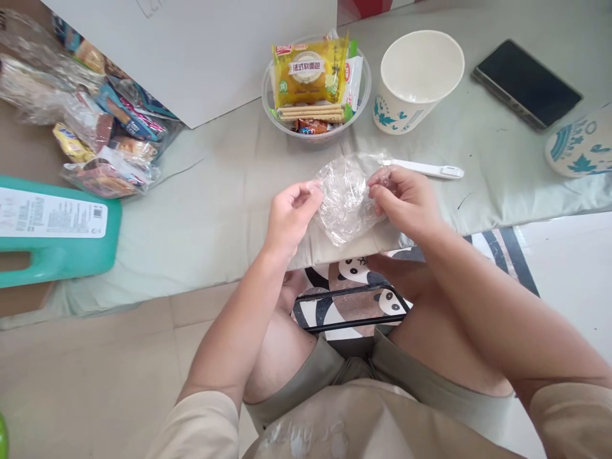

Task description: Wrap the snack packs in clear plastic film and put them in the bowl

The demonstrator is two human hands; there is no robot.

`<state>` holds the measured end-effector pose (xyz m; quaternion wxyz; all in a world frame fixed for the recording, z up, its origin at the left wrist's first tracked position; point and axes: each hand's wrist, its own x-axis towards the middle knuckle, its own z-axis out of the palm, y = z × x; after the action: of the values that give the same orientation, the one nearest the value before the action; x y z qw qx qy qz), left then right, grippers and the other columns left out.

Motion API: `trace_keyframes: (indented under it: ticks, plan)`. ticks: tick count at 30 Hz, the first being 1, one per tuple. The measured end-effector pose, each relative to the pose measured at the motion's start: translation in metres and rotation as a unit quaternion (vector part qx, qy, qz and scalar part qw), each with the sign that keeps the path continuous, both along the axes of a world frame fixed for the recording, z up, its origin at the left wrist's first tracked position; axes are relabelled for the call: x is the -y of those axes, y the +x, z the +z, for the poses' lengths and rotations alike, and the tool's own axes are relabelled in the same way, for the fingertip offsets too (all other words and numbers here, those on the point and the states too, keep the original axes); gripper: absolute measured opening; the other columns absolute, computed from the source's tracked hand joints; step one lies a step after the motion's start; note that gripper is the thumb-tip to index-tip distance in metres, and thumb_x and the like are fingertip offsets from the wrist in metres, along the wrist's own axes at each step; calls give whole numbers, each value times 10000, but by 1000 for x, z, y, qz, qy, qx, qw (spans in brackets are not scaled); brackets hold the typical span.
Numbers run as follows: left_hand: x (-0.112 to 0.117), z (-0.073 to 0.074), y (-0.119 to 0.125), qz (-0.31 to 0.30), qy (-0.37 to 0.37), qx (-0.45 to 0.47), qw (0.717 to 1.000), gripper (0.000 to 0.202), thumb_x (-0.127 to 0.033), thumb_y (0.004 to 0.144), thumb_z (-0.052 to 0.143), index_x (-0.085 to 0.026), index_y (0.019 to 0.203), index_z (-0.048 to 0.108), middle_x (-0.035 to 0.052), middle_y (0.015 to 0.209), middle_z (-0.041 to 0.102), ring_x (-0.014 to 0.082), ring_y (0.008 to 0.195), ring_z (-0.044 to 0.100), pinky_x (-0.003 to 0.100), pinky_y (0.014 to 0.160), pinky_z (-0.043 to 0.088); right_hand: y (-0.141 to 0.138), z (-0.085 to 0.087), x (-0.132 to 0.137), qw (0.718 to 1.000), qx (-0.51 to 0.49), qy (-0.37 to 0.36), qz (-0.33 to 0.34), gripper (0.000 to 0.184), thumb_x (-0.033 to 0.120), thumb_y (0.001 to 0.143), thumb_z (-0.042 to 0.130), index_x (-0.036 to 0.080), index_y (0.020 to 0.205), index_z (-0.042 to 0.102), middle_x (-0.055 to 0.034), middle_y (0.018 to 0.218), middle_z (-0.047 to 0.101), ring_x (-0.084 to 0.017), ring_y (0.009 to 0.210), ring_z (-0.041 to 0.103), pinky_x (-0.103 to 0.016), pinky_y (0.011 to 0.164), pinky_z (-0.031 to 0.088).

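Note:
A crumpled piece of clear plastic film [348, 194] is stretched between my two hands, just above the cloth-covered table edge. My left hand [294, 213] pinches its left side between thumb and fingers. On the opposite side, my right hand [406, 197] grips the film in the same way. Behind my right fingers lies a white plastic utility knife [430, 168], partly hidden by the hand and film. Beyond the film stands a clear plastic bowl [366, 89] filled with a yellow bread packet [308, 76], biscuit sticks [310, 113] and other wrapped snacks.
A white paper cup [415, 83] stands right of the bowl, with a dark phone [528, 83] and another patterned cup [583, 143] farther right. At left are a bag of snacks [115, 140], a green jug [102, 248] and a white board [215, 51].

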<state>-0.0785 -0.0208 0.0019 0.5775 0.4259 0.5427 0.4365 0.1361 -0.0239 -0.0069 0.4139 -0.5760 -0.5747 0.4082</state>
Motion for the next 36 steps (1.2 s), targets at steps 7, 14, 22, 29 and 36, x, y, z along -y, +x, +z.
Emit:
trace_keyframes:
  ticks: [7,14,22,29,36]
  plan:
    - [-3,-2,-11,-9,20,-136,990,255,-151,747,725,-224,964,615,-55,719,642,91,578,591,231,561,456,-4,-6,-6,989,140,35,-34,287,273,839,613,209,1096,723,-33,912,742,-148,630,552,-325,634,491]
    - [-1,4,-15,-34,25,-164,985,135,-208,774,697,-206,711,577,-35,609,608,93,530,557,236,530,424,-7,-10,-12,979,199,35,-27,296,318,864,640,217,1129,724,-39,891,756,-159,601,548,-366,685,511]
    - [-5,3,-21,-36,24,-294,955,99,-173,738,666,-217,754,580,-60,584,585,110,538,490,266,569,362,-2,-12,-10,972,214,86,-38,396,347,894,646,225,1271,646,-104,1189,710,-193,747,668,-432,778,605]
    - [-3,-3,-24,-25,109,-452,885,186,-178,749,714,-253,896,629,-15,733,612,179,638,536,336,656,428,-13,14,20,928,305,205,61,445,322,985,488,288,1403,637,-112,1470,639,-361,1472,509,-618,1231,390]
    - [3,-7,12,-106,336,-350,868,215,-226,932,555,-232,1095,695,94,1203,718,263,1182,651,406,1107,489,-42,-15,35,882,396,141,214,582,376,1013,437,152,1540,541,-149,1585,557,-378,1559,404,-606,1267,322]
